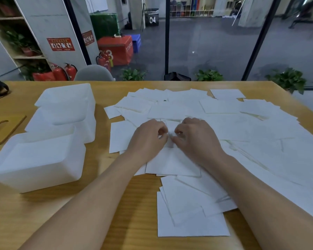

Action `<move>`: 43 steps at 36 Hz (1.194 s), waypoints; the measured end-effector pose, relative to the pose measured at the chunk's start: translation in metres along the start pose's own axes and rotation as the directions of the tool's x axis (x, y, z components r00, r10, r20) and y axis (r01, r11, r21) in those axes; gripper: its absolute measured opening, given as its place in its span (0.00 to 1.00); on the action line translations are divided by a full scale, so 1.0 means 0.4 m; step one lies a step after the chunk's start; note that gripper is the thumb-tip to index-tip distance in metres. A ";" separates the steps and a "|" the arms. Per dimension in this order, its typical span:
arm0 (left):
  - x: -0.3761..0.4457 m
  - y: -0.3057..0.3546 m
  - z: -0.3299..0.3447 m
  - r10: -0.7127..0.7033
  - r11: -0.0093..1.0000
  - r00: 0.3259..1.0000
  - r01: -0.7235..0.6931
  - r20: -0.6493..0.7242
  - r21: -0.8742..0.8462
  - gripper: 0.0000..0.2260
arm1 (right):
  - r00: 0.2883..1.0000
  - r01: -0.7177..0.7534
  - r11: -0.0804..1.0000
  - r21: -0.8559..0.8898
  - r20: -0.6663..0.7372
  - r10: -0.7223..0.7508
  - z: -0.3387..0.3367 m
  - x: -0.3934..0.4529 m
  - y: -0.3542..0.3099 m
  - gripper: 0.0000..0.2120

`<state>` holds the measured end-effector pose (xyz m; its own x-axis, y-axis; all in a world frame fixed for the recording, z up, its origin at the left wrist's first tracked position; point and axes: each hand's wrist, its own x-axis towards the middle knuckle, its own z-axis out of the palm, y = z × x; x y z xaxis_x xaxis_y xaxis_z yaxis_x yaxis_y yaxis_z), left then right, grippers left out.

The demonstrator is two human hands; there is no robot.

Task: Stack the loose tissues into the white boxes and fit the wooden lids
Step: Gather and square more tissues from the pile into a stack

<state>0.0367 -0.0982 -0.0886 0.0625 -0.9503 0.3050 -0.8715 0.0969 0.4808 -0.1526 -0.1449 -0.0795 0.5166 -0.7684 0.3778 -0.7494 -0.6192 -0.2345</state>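
White tissue point(170, 134) | pinched, left hand point(148, 138), right hand point(193, 136) | orientation unclear

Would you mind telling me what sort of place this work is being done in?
Probably an office or studio workroom: a wooden table beside a glass wall, fire extinguishers by a shelf of potted plants, and numbered boxes in the hall beyond.

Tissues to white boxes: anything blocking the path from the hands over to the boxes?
Nothing visible. Both hands, left hand and right hand, sit on the loose tissues. A strip of bare wooden table lies between the pile and the white boxes, which stand lidless, tops open.
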 end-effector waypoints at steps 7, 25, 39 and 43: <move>-0.014 -0.031 0.027 0.027 0.999 1.000 -0.027 0.013 -0.021 0.04 | 0.999 0.039 0.988 -0.153 0.026 -0.035 0.017 0.017 -0.025 0.15; -0.039 0.012 -0.014 0.136 0.953 0.981 -0.167 -0.135 -0.253 0.06 | 0.998 0.052 0.817 0.574 -0.060 -0.022 -0.080 -0.050 0.018 0.05; -0.044 -0.015 -0.069 -0.001 0.569 0.993 0.097 0.117 -0.816 0.11 | 0.993 -0.056 0.729 0.683 -0.036 0.111 -0.095 -0.050 0.062 0.06; -0.032 -0.033 -0.081 -0.037 0.668 0.989 0.133 0.146 -0.732 0.16 | 0.983 -0.161 0.708 0.688 0.176 0.053 -0.114 -0.051 0.065 0.05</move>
<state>0.0631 -0.0776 -0.0720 0.0233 -0.9863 0.1634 -0.2182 0.1545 0.9636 -0.2016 -0.1380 -0.0523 0.5413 -0.8165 0.2009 -0.3288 -0.4255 -0.8431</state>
